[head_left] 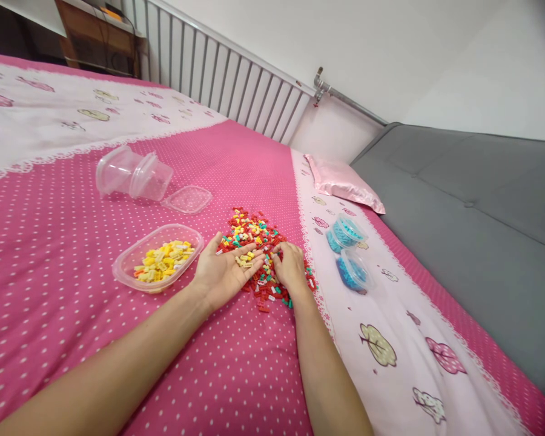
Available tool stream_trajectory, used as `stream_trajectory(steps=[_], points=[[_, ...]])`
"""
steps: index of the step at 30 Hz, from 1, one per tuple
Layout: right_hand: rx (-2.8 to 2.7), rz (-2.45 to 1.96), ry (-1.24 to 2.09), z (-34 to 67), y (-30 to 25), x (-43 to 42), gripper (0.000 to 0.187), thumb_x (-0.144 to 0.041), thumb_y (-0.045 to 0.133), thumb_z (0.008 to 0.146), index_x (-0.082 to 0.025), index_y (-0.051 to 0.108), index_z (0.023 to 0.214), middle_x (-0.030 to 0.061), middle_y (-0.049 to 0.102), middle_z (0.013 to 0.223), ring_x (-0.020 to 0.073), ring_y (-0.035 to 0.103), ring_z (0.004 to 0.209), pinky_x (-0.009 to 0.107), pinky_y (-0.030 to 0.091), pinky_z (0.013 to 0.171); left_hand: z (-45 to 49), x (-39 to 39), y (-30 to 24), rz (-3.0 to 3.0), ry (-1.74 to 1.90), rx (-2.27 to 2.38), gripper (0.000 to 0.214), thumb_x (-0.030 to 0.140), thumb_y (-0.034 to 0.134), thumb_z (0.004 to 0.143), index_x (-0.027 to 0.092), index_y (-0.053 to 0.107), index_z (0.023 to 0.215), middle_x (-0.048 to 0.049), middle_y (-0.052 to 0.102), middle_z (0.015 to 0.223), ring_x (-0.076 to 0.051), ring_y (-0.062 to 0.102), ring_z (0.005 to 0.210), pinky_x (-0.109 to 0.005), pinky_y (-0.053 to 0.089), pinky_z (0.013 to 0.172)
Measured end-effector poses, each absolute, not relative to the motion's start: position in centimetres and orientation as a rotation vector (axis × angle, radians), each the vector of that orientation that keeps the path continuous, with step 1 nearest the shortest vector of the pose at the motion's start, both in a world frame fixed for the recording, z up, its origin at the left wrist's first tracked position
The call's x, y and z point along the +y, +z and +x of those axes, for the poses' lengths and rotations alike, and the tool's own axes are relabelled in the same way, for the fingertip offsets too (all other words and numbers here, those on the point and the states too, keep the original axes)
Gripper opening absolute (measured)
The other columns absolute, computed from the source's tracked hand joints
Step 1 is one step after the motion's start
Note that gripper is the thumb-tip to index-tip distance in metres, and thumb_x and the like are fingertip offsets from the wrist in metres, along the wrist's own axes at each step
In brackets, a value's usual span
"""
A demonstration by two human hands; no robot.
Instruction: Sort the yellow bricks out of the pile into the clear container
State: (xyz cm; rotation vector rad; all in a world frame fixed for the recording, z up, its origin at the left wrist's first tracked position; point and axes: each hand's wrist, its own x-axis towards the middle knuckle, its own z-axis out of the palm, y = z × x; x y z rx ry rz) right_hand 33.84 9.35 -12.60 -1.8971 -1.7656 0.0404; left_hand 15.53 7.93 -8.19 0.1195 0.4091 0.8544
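Note:
A heap of small toy building bricks [272, 294], mostly red with yellow, green and white ones mixed in, lies spread over the bed. Above its near left side, my left hand [220, 272] is turned palm up with fingers outstretched, and several pale yellow bricks [245, 260] rest on the fingers. My right hand [290, 265] reaches into the heap beside it, fingers curled and pinched together; whatever is between the fingertips is hidden. To the left of my left hand stands a clear plastic tub [123, 270] holding yellow bricks [163, 261].
Two clear tubs lie joined on their side [134, 172], near a clear lid [188, 200]. On the right, small containers hold turquoise bricks [343, 235] and blue bricks [352, 272]. Beyond are a pink pillow [343, 184], a grey headboard [463, 224] and a metal railing [227, 72].

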Motion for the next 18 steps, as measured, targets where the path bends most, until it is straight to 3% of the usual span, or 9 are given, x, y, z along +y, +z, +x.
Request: stream_trajectory(steps=[14, 18], points=[[-1.676, -1.899, -0.047, 33.9, -12.1, 9.6, 0.019, -0.018, 0.042, 0.086, -0.018, 0.058, 0.076, 0.0104, 0.063, 0.091, 0.0235, 0.053, 0.094, 0.035, 0.036, 0.09, 15.6, 7.9, -8.1, 0.146, 0.865, 0.438, 0.072, 0.055, 0.029, 0.089, -0.002, 0.037, 0.132, -0.0211, 0.061, 0.098, -0.024, 0.065, 0.086, -0.033, 0.053, 0.079], [-1.605, -1.798, 0.06, 33.9, -10.9, 9.4, 0.018, -0.022, 0.043, 0.085, -0.019, 0.058, 0.077, 0.0082, 0.065, 0.089, 0.0217, 0.056, 0.089, 0.033, 0.04, 0.086, 15.6, 7.8, -8.0, 0.157, 0.872, 0.452, 0.073, 0.055, 0.028, 0.09, -0.004, 0.037, 0.132, -0.0215, 0.061, 0.098, -0.024, 0.064, 0.086, -0.032, 0.053, 0.08]])
